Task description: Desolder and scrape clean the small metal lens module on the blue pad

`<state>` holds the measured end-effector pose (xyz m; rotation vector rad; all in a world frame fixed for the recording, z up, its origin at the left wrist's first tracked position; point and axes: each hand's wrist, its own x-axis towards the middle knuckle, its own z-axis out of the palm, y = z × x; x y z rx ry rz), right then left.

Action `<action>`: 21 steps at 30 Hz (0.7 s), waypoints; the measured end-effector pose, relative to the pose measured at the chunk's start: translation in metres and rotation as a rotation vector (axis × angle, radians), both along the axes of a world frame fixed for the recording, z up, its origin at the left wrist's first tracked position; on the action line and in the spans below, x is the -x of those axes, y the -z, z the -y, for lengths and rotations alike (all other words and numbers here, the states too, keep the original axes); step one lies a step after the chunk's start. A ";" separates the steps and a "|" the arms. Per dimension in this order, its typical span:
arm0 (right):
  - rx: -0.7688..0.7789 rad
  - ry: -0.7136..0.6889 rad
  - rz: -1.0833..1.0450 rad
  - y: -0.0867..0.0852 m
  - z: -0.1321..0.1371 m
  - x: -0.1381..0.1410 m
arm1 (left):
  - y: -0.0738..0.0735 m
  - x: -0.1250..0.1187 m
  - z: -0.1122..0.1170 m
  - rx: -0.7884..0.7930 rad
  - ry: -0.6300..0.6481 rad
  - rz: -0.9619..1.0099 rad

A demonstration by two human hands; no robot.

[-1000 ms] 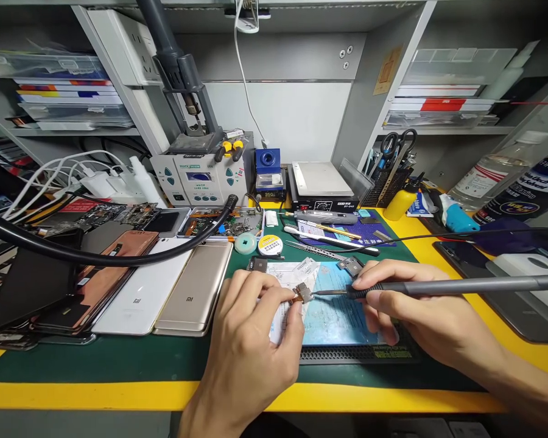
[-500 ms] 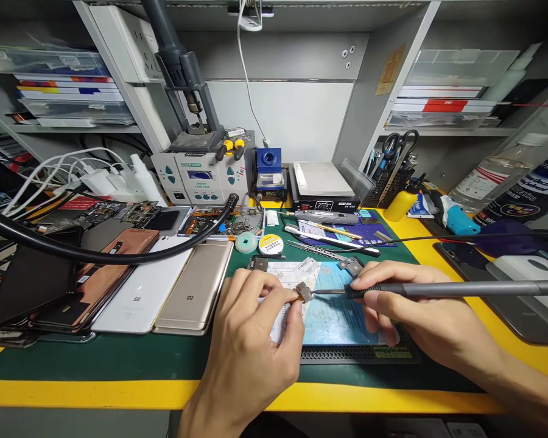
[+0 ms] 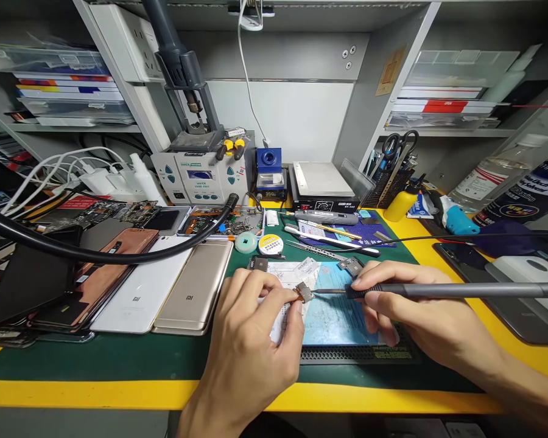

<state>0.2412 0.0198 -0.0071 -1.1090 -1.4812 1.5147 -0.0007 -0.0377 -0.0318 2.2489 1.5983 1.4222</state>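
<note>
Soldering iron [image 3: 438,291] pinched firmly in my right hand [image 3: 420,310], its tip just at the small metal-and-flex part [image 3: 305,293] gripped between my left hand's [image 3: 256,337] fingertips, held above the blue mat's [image 3: 342,316] 9 o'clock edge, with no finished joint I can make out.

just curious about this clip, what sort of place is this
Probably a phone repair workshop: a white hot-air rework station, white and gold Mi smartphones, and a grey soldering iron in the right hand.
</note>
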 end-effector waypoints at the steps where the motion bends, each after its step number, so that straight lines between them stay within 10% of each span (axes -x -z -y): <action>1: -0.005 -0.001 0.002 0.000 0.000 -0.001 | 0.000 0.000 0.000 0.000 -0.001 -0.001; 21: -0.039 -0.026 0.005 0.000 0.003 -0.003 | 0.000 0.000 0.001 0.002 -0.002 -0.003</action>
